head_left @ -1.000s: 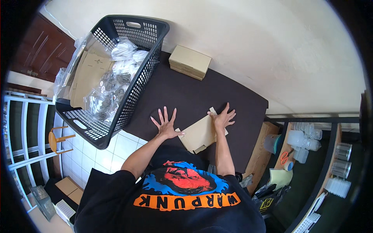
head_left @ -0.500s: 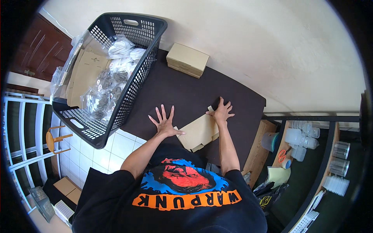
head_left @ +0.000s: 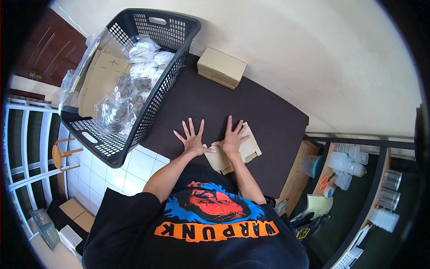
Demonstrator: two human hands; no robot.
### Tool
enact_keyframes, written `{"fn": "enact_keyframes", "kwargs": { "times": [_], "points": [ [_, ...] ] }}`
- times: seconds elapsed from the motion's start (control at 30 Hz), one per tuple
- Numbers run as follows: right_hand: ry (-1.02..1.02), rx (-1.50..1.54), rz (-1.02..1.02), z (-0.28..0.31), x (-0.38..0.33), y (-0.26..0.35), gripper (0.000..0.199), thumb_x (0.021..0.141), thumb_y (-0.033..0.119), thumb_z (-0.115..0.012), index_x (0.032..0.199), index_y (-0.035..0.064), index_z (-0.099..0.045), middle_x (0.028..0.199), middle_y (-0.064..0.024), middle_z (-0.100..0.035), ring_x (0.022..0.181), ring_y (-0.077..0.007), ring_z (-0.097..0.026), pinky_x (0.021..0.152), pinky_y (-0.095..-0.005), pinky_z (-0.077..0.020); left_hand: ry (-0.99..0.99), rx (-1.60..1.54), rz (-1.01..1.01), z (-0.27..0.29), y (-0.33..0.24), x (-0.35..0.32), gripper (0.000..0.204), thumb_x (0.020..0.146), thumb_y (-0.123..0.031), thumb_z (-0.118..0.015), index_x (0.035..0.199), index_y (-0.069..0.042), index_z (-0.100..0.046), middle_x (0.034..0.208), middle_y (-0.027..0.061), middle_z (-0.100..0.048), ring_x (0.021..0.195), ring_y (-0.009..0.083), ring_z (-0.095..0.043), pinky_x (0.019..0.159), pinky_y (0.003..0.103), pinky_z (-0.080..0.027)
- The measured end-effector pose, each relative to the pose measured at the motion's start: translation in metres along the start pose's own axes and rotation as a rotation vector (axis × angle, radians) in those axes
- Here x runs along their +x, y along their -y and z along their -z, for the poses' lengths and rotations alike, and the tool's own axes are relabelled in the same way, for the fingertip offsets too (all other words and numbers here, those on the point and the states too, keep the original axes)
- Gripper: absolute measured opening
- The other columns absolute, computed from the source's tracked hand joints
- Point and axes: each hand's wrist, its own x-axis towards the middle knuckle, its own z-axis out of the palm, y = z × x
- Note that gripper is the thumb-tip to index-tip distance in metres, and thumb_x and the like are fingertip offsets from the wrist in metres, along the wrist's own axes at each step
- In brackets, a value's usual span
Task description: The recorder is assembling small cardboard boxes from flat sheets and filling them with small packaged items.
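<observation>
A tan cardboard box piece [head_left: 251, 148] lies flattened on the dark brown table, close to my body. My left hand [head_left: 193, 142] is open, fingers spread over the tabletop, its thumb on the cardboard's left edge. Across the middle of the cardboard rests my right hand [head_left: 231, 140], also open with fingers stretched out, pressing on it. The two thumbs nearly meet near the left edge. My right hand and wrist hide part of the cardboard.
A stack of tan cardboard boxes [head_left: 221, 67] stands at the table's back by the wall. On the left a black plastic basket [head_left: 156, 98] holds bagged parts and cardboard sheets. At the right, a shelf holds clear containers [head_left: 347, 159] and orange-handled scissors [head_left: 324, 182].
My right hand has moved left, from the cardboard's right end to its middle, close to my left hand. The left hand stays nearly in place.
</observation>
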Motion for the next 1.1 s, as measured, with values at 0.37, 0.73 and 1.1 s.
{"fn": "enact_keyframes", "kwargs": {
  "times": [0.37, 0.73, 1.1],
  "points": [
    [-0.151, -0.025, 0.06, 0.033, 0.028, -0.039, 0.166, 0.037, 0.048, -0.106, 0.174, 0.0282, -0.013, 0.173, -0.036, -0.011, 0.159, -0.0607, -0.009, 0.114, -0.0885, -0.0094, 0.027, 0.005, -0.003, -0.005, 0.004, 0.005, 0.173, 0.044, -0.087, -0.089, 0.172, -0.032, 0.013, 0.172, 0.0292, 0.03, 0.155, 0.051, 0.035, 0.106, 0.087, 0.02],
    [-0.22, -0.039, -0.104, 0.056, 0.058, -0.101, 0.146, 0.055, 0.047, -0.104, 0.172, 0.0272, -0.018, 0.17, -0.0346, -0.021, 0.159, -0.0558, -0.016, 0.117, -0.0862, -0.0114, 0.043, -0.031, -0.017, -0.001, 0.004, 0.001, 0.17, 0.046, -0.081, -0.093, 0.173, -0.031, 0.009, 0.173, 0.029, 0.028, 0.155, 0.0506, 0.036, 0.106, 0.085, 0.022],
    [-0.471, 0.561, -0.016, 0.022, -0.007, -0.145, 0.046, 0.088, 0.021, -0.084, 0.126, -0.0011, -0.07, 0.113, -0.0218, -0.073, 0.108, -0.0418, -0.071, 0.094, -0.0496, -0.0557, -0.391, -0.238, -0.241, 0.001, -0.007, -0.006, 0.12, 0.069, -0.077, -0.086, 0.158, -0.004, -0.051, 0.175, 0.0355, 0.0, 0.162, 0.0531, 0.009, 0.118, 0.08, 0.012]
  ]
}}
